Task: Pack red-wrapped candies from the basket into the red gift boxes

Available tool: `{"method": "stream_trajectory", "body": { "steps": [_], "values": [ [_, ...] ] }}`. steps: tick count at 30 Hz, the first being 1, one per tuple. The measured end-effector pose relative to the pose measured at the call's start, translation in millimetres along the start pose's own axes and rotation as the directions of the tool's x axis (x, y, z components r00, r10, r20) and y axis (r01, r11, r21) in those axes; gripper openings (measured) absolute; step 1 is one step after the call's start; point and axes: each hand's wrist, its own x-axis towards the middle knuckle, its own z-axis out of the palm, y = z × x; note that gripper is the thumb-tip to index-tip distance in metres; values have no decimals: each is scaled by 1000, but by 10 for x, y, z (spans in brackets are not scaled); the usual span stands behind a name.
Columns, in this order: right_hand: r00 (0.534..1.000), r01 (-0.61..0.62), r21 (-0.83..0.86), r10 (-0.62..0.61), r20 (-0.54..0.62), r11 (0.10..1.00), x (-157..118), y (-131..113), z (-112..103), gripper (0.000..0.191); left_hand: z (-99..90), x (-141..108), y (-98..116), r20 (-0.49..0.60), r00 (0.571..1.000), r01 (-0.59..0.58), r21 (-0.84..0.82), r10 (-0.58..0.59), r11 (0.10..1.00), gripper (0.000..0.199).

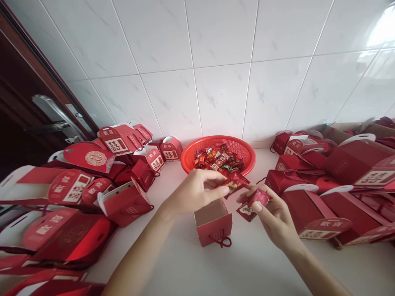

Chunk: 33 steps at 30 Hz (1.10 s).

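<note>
My left hand (200, 187) pinches a red wrapped candy (236, 181) between thumb and fingers. Close beside it, my right hand (274, 211) is closed on wrapped candies: a pinkish-red one (259, 198) under the thumb and a dark red one with pale print (246, 211) sticking out below. Both hands are raised above a small red gift box (214, 230), which stands with its top open and a dark red cord loop on its front. Behind the hands, a red plastic basket (185, 158) holds a heap of wrapped candies (220, 158).
Many red gift boxes crowd the left side (74, 230) and the right side (321, 213) of the white tabletop (173, 263). A tiled wall (222, 94) rises behind the basket. At the far left is a dark door with a metal handle (58, 115).
</note>
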Motion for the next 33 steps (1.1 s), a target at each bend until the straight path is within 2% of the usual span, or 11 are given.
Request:
{"method": "stream_trajectory", "body": {
  "steps": [2,6,8,11,15,18,24,30,33],
  "values": [
    [999,8,-77,-5,36,997,-3,-25,-1,21,-114,-27,-7,-54,998,10,15,-9,1000,20],
    [985,56,-214,-18,173,975,-32,-103,33,18,-367,-102,-20,-72,997,20,119,-12,993,28],
    [964,111,-312,-26,266,943,-54,-132,62,25,-463,-141,-25,-34,998,50,204,-44,978,29],
    [919,213,-446,-23,393,869,-75,-144,106,31,-532,-179,-28,77,991,79,320,-110,944,27],
    [881,353,-552,-71,467,755,-67,-106,141,14,-492,-175,-46,117,982,92,399,-150,912,27],
    [878,413,-586,-133,460,697,-57,-57,143,14,-422,-147,-90,106,982,95,439,-156,893,28],
    [871,457,-592,-200,448,664,-59,2,145,13,-301,-95,-158,82,986,82,502,-142,861,27],
    [874,443,-567,-193,446,695,-57,9,159,13,-183,-41,-102,164,978,16,562,-130,827,14],
    [889,411,-559,-181,421,721,-56,-8,166,12,-139,-14,-90,217,965,-14,598,-145,801,18]
  ]
}}
